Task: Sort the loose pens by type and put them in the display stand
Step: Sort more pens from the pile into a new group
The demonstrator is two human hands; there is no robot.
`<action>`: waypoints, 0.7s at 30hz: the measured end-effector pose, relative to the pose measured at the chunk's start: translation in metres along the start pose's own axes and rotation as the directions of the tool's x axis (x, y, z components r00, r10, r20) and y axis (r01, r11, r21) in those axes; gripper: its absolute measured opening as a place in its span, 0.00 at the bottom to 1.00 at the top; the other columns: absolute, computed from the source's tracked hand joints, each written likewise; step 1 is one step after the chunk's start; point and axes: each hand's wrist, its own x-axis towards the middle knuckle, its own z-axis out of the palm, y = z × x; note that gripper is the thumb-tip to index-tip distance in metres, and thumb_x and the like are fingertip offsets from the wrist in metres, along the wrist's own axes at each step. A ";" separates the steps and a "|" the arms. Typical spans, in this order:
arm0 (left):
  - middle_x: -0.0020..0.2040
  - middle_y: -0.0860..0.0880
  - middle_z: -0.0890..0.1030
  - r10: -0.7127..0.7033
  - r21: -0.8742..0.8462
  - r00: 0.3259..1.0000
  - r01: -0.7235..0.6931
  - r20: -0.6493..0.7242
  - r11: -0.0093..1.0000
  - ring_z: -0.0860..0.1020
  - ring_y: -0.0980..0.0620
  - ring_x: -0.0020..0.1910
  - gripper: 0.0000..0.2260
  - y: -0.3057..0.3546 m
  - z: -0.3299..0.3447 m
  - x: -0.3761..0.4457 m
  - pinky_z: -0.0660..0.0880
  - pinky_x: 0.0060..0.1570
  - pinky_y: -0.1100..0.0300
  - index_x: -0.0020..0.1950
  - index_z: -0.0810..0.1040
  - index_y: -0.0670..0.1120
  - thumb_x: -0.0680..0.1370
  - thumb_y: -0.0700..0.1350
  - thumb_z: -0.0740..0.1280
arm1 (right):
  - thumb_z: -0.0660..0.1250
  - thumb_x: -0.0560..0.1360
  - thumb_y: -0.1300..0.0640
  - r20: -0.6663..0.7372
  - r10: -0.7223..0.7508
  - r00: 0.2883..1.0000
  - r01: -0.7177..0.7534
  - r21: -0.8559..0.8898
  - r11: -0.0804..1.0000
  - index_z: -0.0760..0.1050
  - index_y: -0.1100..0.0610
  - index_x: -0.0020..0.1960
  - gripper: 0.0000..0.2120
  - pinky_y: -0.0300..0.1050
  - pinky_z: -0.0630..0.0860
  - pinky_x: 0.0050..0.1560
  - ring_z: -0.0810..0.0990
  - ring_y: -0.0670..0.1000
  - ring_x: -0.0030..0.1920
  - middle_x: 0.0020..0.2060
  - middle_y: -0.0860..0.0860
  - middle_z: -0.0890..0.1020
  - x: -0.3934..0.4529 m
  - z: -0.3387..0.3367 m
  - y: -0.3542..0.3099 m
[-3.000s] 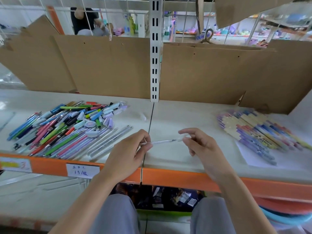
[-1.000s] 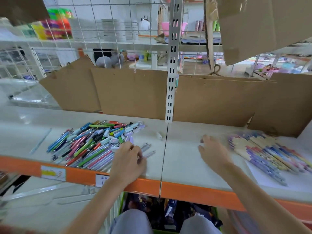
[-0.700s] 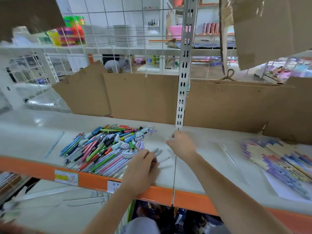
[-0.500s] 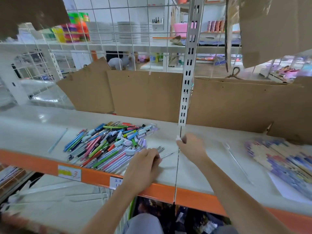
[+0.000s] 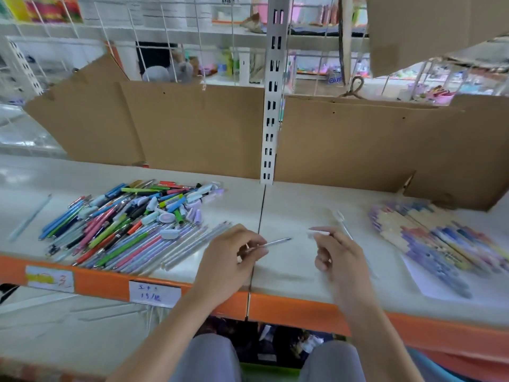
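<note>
The left hand (image 5: pixel 228 260) is pinching a thin clear pen (image 5: pixel 268 244); the right hand (image 5: pixel 337 252) is gripping a white cap (image 5: pixel 316 233); the colourful pile (image 5: pixel 124 224) is lying on the shelf (image 5: pixel 289 210)

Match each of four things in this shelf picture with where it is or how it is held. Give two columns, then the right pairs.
Things:
1. thin pen
2. white cap
3. mixed pen pile
4. fanned purple pens

Places:
A. far right of the shelf, partly on white paper
B. pinched by the right hand
C. left part of the shelf
D. held by the left hand, tip pointing right

Pairs: 1-D, 2-B, 3-C, 4-A
</note>
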 end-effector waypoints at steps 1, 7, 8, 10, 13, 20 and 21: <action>0.39 0.58 0.77 0.004 -0.016 1.000 -0.004 -0.004 1.000 0.76 0.59 0.41 0.02 0.000 -0.001 0.000 0.72 0.39 0.69 0.46 0.81 0.51 0.74 0.45 0.71 | 0.63 0.75 0.66 0.013 0.005 1.000 -0.005 0.006 1.000 0.79 0.58 0.38 0.10 0.38 0.59 0.27 0.61 0.47 0.28 0.27 0.49 0.64 0.000 0.001 0.000; 0.40 0.58 0.77 0.039 -0.026 0.999 -0.039 -0.011 0.999 0.77 0.58 0.40 0.03 -0.001 0.001 -0.001 0.74 0.38 0.65 0.46 0.82 0.52 0.73 0.44 0.72 | 0.63 0.75 0.68 0.101 0.008 0.995 -0.008 0.000 1.000 0.78 0.60 0.38 0.09 0.39 0.58 0.27 0.60 0.47 0.29 0.27 0.49 0.63 -0.003 0.002 -0.001; 0.40 0.57 0.77 0.045 -0.026 0.999 -0.045 -0.013 0.999 0.77 0.58 0.40 0.03 -0.001 0.001 -0.002 0.74 0.39 0.64 0.46 0.82 0.52 0.74 0.44 0.72 | 0.63 0.75 0.68 0.107 0.010 0.994 -0.009 -0.003 1.000 0.78 0.60 0.38 0.09 0.38 0.57 0.27 0.59 0.47 0.28 0.27 0.49 0.63 -0.003 0.002 -0.001; 0.40 0.57 0.77 0.067 -0.024 0.998 -0.067 -0.017 0.997 0.77 0.57 0.40 0.02 -0.001 0.001 -0.002 0.74 0.38 0.64 0.46 0.82 0.51 0.74 0.45 0.71 | 0.62 0.74 0.68 0.120 0.010 0.993 -0.008 -0.023 1.000 0.78 0.60 0.38 0.10 0.38 0.55 0.26 0.57 0.47 0.28 0.26 0.49 0.62 -0.003 0.002 0.000; 0.38 0.57 0.76 0.078 -0.011 0.997 -0.078 -0.003 0.997 0.76 0.58 0.39 0.02 -0.001 0.003 -0.002 0.71 0.36 0.68 0.45 0.82 0.51 0.74 0.47 0.71 | 0.63 0.75 0.67 0.198 -0.006 0.980 0.031 -0.124 0.992 0.79 0.62 0.40 0.08 0.40 0.54 0.28 0.58 0.48 0.28 0.25 0.47 0.63 -0.004 0.002 0.001; 0.33 0.54 0.78 0.036 0.080 0.998 -0.040 0.048 0.996 0.74 0.57 0.32 0.12 0.001 0.004 -0.003 0.72 0.33 0.57 0.43 0.81 0.50 0.76 0.57 0.65 | 0.65 0.76 0.60 0.302 0.006 0.953 0.043 -0.157 0.987 0.80 0.63 0.45 0.07 0.37 0.63 0.27 0.64 0.48 0.28 0.27 0.48 0.70 -0.004 0.004 0.002; 0.31 0.54 0.77 0.023 0.090 0.998 -0.029 0.060 0.995 0.73 0.56 0.31 0.13 0.002 0.004 -0.002 0.70 0.32 0.57 0.42 0.80 0.49 0.77 0.57 0.64 | 0.65 0.76 0.58 0.302 0.010 0.953 0.028 -0.122 0.992 0.79 0.65 0.46 0.09 0.38 0.64 0.28 0.65 0.48 0.29 0.29 0.50 0.71 -0.004 0.004 0.002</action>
